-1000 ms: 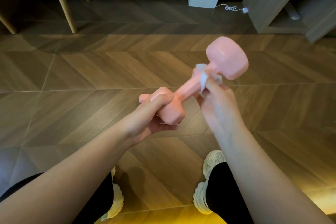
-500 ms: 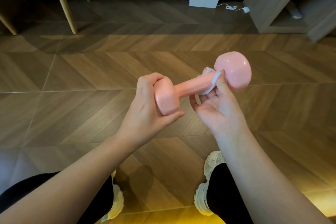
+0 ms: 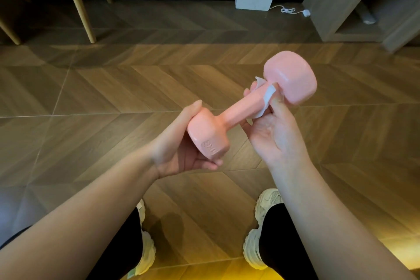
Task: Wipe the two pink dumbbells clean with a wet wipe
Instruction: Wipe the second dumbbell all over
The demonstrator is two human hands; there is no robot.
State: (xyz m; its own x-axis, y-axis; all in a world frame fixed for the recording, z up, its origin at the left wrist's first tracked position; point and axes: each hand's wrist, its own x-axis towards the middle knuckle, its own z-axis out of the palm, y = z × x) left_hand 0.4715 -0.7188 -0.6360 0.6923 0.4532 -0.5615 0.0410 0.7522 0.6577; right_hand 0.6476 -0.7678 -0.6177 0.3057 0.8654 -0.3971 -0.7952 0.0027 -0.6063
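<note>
Over the floor (image 3: 109, 98): my smooth pink dumbbell (image 3: 238, 110).
Left hand (image 3: 177, 143): grips its near end.
Right hand (image 3: 272, 134): pinches white wet wipe (image 3: 267, 100) round bar.

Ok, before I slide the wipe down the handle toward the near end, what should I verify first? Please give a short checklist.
1. Left hand grips the pink dumbbell's near head: ok.
2. Wet wipe wraps the handle beside the far head: ok.
3. Right hand pinches the wet wipe: ok.
4. Handle between the hands is uncovered: ok.
5. Wipe wet enough: cannot tell.
6. Second dumbbell in view: not ok.
</note>
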